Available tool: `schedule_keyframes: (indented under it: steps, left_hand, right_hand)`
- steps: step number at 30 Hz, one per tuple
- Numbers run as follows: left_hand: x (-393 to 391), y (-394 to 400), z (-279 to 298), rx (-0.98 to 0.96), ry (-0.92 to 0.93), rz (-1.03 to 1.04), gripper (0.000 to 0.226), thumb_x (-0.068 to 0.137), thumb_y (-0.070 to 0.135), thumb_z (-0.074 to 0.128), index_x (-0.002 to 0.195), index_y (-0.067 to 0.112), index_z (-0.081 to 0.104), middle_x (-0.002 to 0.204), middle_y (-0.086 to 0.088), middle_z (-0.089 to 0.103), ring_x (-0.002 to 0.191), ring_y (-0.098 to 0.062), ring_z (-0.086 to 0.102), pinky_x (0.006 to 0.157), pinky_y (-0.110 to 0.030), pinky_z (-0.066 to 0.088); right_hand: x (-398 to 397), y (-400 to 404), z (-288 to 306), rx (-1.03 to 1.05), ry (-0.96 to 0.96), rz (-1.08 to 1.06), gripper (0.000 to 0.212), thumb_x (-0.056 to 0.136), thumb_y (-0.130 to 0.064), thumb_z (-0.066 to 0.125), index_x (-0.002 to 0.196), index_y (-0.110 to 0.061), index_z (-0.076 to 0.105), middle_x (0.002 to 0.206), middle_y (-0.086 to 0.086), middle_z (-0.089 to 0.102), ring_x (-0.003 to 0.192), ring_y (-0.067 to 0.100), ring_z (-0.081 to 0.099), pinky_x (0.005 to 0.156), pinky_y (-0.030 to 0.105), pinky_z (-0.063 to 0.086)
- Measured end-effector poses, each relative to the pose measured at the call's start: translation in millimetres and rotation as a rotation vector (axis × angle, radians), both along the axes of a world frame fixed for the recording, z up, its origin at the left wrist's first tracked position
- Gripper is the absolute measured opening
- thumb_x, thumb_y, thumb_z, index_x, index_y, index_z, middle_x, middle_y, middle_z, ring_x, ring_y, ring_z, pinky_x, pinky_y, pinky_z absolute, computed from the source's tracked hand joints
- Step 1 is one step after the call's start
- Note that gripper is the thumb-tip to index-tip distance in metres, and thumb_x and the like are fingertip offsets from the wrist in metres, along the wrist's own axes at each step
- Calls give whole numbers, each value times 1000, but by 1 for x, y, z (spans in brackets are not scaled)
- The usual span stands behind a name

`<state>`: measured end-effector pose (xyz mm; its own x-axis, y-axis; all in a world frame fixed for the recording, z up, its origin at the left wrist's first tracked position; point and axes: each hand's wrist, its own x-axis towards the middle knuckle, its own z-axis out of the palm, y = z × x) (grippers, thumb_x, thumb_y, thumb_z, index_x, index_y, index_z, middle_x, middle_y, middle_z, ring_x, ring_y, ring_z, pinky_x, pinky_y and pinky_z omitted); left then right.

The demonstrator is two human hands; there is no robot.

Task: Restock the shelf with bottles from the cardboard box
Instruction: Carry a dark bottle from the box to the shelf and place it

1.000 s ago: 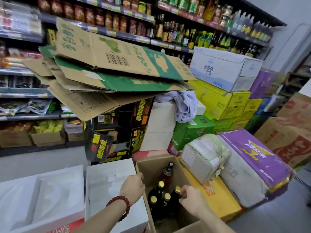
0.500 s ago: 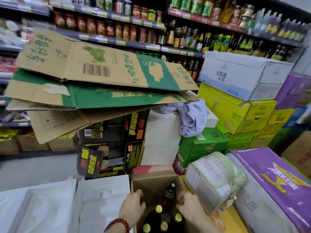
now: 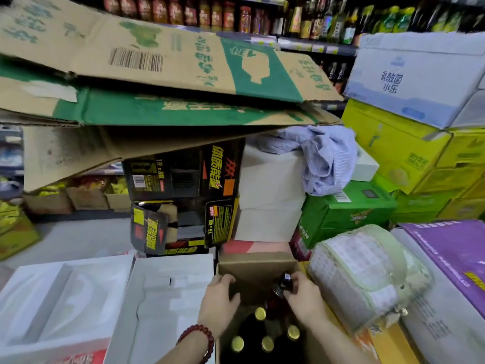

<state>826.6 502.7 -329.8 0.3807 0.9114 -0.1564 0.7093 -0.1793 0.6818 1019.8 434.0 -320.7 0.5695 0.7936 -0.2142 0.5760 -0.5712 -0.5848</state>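
Head view, only cam I've got. The open cardboard box (image 3: 258,269) sits at the bottom centre; everything else I place relative to it. Inside are four gold-capped bottles (image 3: 260,313), upright, plus a taller dark-capped bottle (image 3: 282,285) standing toward the back right.

My right hand (image 3: 304,298) has its fingers closed around the dark-capped bottle's neck, just under the cap. My left hand (image 3: 219,302) is curled over the box's left wall, thumb inside; red bead bracelet (image 3: 200,337) on that wrist.

Around the box: white foam trays (image 3: 168,292) touch its left side. Pale green quilted bag (image 3: 367,274) crowds it on the right, w/ a purple-topped carton (image 3: 451,256) beyond that. Behind the box, black drink cartons (image 3: 183,195) and white boxes (image 3: 270,190) are stacked, a blue striped cloth (image 3: 325,158) draped on the white ones. A green carton (image 3: 346,208) is behind-right.

In the way: flattened cardboard sheets (image 3: 162,74) overhang the stacks behind the box and hide much of the shelf (image 3: 301,22) of jars and bottles above. Yellow cartons (image 3: 393,143) and a white-blue carton (image 3: 414,77) pile up in front of the shelf's right part.

Vs 0.5 s ago: the view sits closer to the stacks, and my right hand has gone from beside the bottle to a grip on its neck. Left hand on the box wall, same as before.
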Motion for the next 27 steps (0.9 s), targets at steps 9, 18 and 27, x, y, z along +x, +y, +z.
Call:
schedule_keyframes:
  steps: [9, 18, 27]
  left_hand:
    - [-11, 2, -51, 39, -68, 46, 46, 91, 29, 61, 134, 29, 44, 155, 11, 21, 141, -11, 28, 114, -27, 30]
    - [-12, -2, -73, 118, -183, 60, 43, 91, 27, 61, 131, 29, 47, 155, 19, 17, 136, -2, 33, 102, -8, 24]
    - [-10, -1, -53, 56, -110, 33, 51, 89, 30, 64, 136, 25, 44, 157, 10, 18, 138, -12, 36, 107, -21, 33]
  right_hand:
    - [-3, 26, -56, 139, 85, -114, 64, 83, -10, 70, 139, -10, 39, 132, 11, 57, 122, 27, 55, 102, 30, 40]
    - [1, 41, -86, 238, 66, -177, 27, 85, 0, 64, 110, -6, 55, 104, 17, 66, 103, 34, 62, 86, 29, 43]
    - [-2, 26, -30, 317, 26, -55, 35, 86, -6, 66, 119, -8, 55, 103, 12, 68, 100, 28, 63, 81, 22, 40]
